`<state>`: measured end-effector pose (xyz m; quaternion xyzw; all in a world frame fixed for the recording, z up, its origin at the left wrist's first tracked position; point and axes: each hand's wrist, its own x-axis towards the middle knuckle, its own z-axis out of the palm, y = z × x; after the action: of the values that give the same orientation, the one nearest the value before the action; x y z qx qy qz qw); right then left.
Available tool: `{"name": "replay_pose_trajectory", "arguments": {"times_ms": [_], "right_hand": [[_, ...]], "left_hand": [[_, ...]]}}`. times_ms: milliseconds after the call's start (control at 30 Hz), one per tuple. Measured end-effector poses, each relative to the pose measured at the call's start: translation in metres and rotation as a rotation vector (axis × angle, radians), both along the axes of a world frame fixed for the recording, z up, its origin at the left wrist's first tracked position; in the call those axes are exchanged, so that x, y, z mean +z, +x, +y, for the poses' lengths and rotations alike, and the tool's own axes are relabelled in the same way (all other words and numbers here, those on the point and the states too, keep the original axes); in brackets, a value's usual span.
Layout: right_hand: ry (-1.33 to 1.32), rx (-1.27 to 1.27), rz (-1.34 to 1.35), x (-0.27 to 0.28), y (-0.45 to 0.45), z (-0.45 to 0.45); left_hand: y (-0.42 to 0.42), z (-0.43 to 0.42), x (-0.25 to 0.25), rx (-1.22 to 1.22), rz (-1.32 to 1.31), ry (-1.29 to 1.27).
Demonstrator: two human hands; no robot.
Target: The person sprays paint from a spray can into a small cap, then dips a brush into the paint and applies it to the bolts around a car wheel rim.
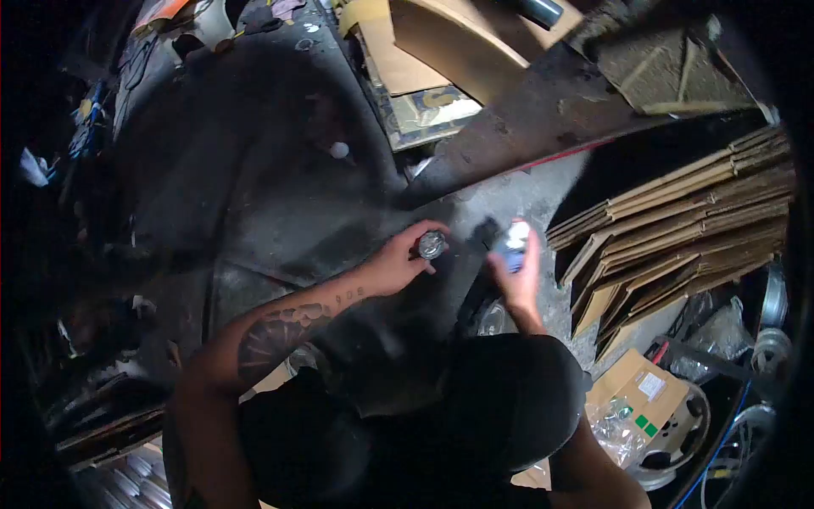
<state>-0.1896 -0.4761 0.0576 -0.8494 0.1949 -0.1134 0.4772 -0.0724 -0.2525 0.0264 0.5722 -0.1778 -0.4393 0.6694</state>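
My left hand (400, 261) is closed around a small round metal piece (431, 245) with a shiny, uneven top face. The fingers curl round its rim, and its lower part is hidden. To the right, my right hand (522, 284) grips a shiny silver object (515, 241), blurred and bright with glare, so its kind is unclear. The two held things are apart, both above the dark, dirty floor between my knees.
Flattened cardboard (678, 220) is stacked at the right. An open cardboard box (458, 42) lies beyond a rusty metal beam (526, 127). Lower right are a cardboard piece with a label (640, 390), clear plastic wrap (615, 428) and a wheel cover (687, 424). A small white object (339, 150) lies on the floor.
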Motion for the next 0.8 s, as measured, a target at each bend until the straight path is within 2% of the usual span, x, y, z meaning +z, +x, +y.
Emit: {"name": "replay_pose_trajectory", "arguments": {"times_ms": [33, 67, 167, 233, 433, 567, 800], "right_hand": [[-0.210, 0.177, 0.005, 0.001, 0.002, 0.009], [-0.187, 0.240, -0.001, 0.001, 0.004, 0.014], [-0.166, 0.404, 0.039, -0.001, 0.006, 0.020], [-0.239, 0.470, 0.135, 0.000, 0.010, 0.014], [-0.225, 0.551, 0.380, 0.009, 0.011, 0.022], [-0.232, 0.559, 0.303, -0.005, 0.009, 0.019], [-0.194, 0.609, 0.255, -0.012, 0.006, 0.018]], "left_hand": [[-0.002, -0.001, -0.013, 0.014, -0.068, -0.030], [0.000, -0.003, -0.014, 0.031, -0.138, -0.058], [0.005, 0.001, 0.001, -0.034, 0.102, 0.083], [0.002, 0.001, -0.006, -0.032, 0.036, 0.041], [-0.002, 0.002, -0.014, -0.011, -0.103, 0.104], [-0.004, 0.001, -0.027, -0.048, -0.266, 0.053], [-0.003, 0.001, -0.012, -0.071, -0.249, 0.245]]}}
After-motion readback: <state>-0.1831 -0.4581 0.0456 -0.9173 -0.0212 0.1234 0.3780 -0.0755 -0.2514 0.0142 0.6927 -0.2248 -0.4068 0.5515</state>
